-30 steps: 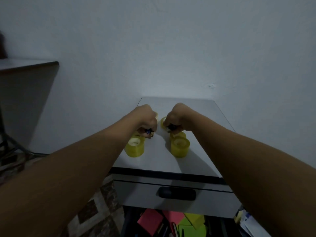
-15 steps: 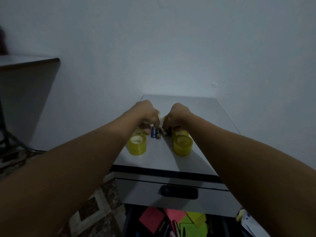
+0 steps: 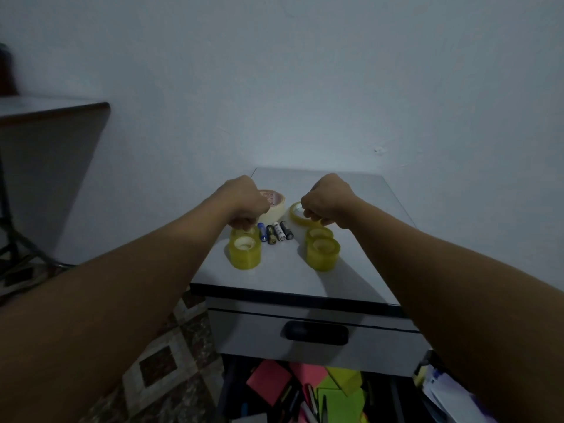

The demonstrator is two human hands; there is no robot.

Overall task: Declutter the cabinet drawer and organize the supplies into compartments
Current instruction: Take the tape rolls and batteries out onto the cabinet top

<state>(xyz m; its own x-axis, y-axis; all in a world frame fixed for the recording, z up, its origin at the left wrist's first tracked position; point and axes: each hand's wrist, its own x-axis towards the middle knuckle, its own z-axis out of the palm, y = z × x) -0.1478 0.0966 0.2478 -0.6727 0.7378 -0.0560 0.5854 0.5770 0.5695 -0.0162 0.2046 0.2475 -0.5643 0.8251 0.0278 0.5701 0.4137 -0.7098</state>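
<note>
Batteries (image 3: 274, 232) lie on the worktop (image 3: 290, 276) between tape rolls (image 3: 245, 254); they should be light, stiff, smooth, apt to roll, so pinch mid-barrel. Left hand (image 3: 244, 203) and right hand (image 3: 328, 201) hover curled; whether either holds anything is unclear

No text can be read. A reddish label inside the core of the pale tape roll (image 3: 272, 197) carries lines of print, too blurred to make out. The four small batteries (image 3: 274, 232), lying side by side on the cabinet top (image 3: 351, 270), show markings on their casings, too small to decipher.
</note>
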